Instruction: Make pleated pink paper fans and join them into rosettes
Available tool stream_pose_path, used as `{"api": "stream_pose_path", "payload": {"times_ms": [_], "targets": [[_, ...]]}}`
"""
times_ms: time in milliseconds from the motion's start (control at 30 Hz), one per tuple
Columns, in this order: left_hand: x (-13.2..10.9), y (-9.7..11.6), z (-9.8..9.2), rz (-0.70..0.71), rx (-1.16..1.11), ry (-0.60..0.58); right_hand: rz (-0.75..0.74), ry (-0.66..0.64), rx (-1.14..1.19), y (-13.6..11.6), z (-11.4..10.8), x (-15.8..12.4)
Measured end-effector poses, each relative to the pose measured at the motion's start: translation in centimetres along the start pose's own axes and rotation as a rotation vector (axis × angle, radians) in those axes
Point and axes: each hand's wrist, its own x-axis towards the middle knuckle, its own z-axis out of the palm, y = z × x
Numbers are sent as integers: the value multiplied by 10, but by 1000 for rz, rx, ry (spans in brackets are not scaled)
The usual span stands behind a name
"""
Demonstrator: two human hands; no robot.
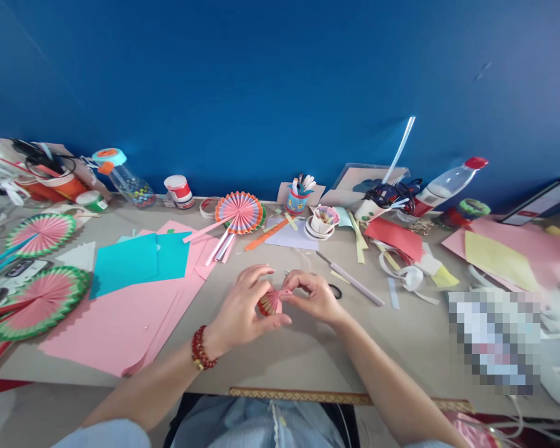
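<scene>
A small pleated paper fan (pixel 270 303), pink with a multicoloured edge, is between my hands above the desk. My left hand (pixel 242 305), with a red bead bracelet at its wrist, curls around the fan's left side, thumb below and fingers above. At the fan's narrow right end, my right hand (pixel 310 296) pinches the gathered pink paper between thumb and fingertips. Part of the fan is hidden by my fingers. Just right of my right hand lie a black ring (pixel 335 291) and a knife-like tool with a pale handle (pixel 361 288).
Pink sheets (pixel 116 330) and teal sheets (pixel 126 264) lie to the left, beside finished round fans (pixel 42 302). Another round fan (pixel 239 213) stands behind. Cups, a water bottle (pixel 130 180) and a plastic bottle (pixel 452 183) line the blue wall. Ribbon (pixel 410 277) and paper scraps lie right.
</scene>
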Motion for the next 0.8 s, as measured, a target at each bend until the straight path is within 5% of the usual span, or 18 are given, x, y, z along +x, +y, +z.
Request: {"api": "stream_pose_path", "payload": {"times_ms": [367, 800], "targets": [[3, 2, 2, 62, 98, 21, -23, -112, 6, -9, -7, 1], [2, 4, -1, 76, 86, -13, -125, -64, 96, -10, -6, 3]]}}
